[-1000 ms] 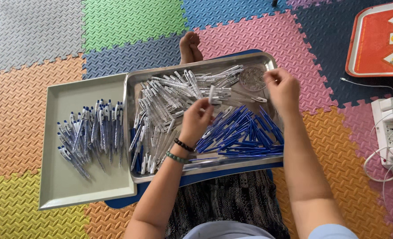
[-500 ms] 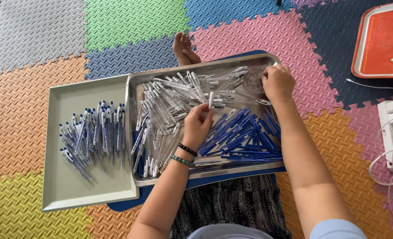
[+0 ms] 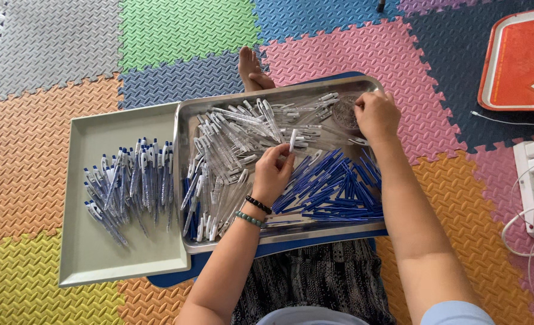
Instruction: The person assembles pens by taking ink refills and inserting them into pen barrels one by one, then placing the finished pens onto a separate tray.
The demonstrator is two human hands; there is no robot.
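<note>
I see my left hand (image 3: 273, 171) pinching one clear pen barrel (image 3: 292, 139) upright above the middle of the steel tray (image 3: 186, 114), while my right hand (image 3: 376, 114) curls closed at that tray's far right corner over a small clump of springs (image 3: 344, 111), though I cannot tell if it grips any. The barrel looks thinly held and could drop back into the loose clear barrels (image 3: 231, 144) left of it, or my wrist could scatter the blue refills (image 3: 333, 186) just right of it. Assembled pens (image 3: 128, 180) lie in the grey tray (image 3: 92, 253) touching the steel tray's left edge.
</note>
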